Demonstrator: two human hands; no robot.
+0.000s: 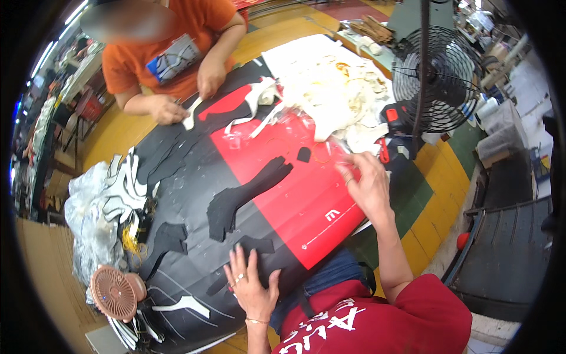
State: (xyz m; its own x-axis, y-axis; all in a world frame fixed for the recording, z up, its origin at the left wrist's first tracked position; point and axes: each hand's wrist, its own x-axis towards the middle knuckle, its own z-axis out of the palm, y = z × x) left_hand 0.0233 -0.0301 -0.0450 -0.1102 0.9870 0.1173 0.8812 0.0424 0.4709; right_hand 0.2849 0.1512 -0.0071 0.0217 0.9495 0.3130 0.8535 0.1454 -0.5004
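Note:
My left hand (252, 289) lies flat with fingers spread on the table's near edge, its fingertips on a black cut piece (257, 244). Over the right side of the red sheet (300, 206), my right hand (369, 184) hovers with loosely bent fingers and nothing visible in them. Clear plastic scraps lie close to its fingertips. A stack of long black cut pieces (242, 197) rests in the middle, across the black and red surfaces. Beyond it is a small black patch (303, 154). Another black piece (167, 243) lies to the left.
Across the table, a person in orange (171, 59) handles a white-edged piece (191, 112). A heap of cream scraps (330, 88) covers the far right, beside a black fan (436, 76). At left are a plastic bag (91, 218) and a small pink fan (115, 292).

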